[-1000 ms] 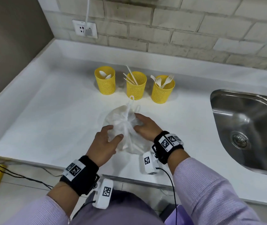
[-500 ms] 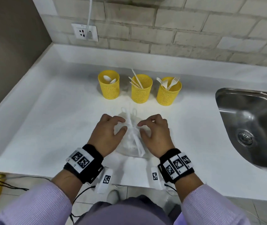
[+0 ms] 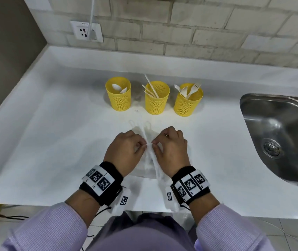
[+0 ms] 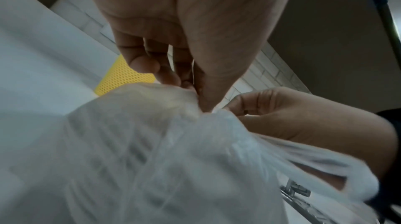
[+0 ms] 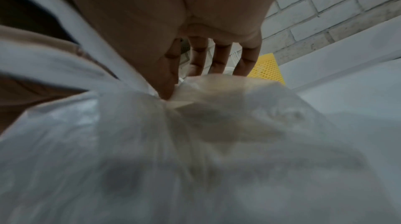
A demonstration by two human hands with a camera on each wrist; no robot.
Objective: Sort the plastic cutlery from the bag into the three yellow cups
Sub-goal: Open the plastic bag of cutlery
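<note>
The left hand (image 3: pixel 124 151) has a narrow grip: thumb and fingertips pinch a fold of the thin translucent white plastic bag (image 3: pixel 149 160) at its gathered top. The right hand (image 3: pixel 171 149) pinches the same gathered plastic from the other side, so the two sets of fingertips nearly meet over the middle of the bag. In the left wrist view the left hand's thumb (image 4: pixel 217 73) presses the film against the curled fingers, and the right hand (image 4: pixel 293 116) shows just beyond it. In the right wrist view the right hand's fingers (image 5: pixel 219 57) curl down onto the plastic; the picture is blurred, so which fingers actually close on the film cannot be told for sure.

The bag lies on the white worktop (image 3: pixel 54 142) near its front edge, between the two wrists, with its looped handles (image 3: pixel 139 124) spread toward the back. What remains inside it is too hazy to make out.

Farther back, toward the wall edge of the worktop, three yellow perforated plastic cups stand in a row, apart from each other. The left cup (image 3: pixel 119 102) holds white plastic spoons (image 3: pixel 120 88), the middle cup (image 3: pixel 156 104) holds white plastic knives (image 3: pixel 151 87), and the right cup (image 3: pixel 187 105) holds white plastic forks (image 3: pixel 188 89).

A stainless steel sink (image 3: pixel 278 134) is set into the worktop's right end. A white wall socket (image 3: pixel 86 31) sits on the brick wall above the back left corner.
</note>
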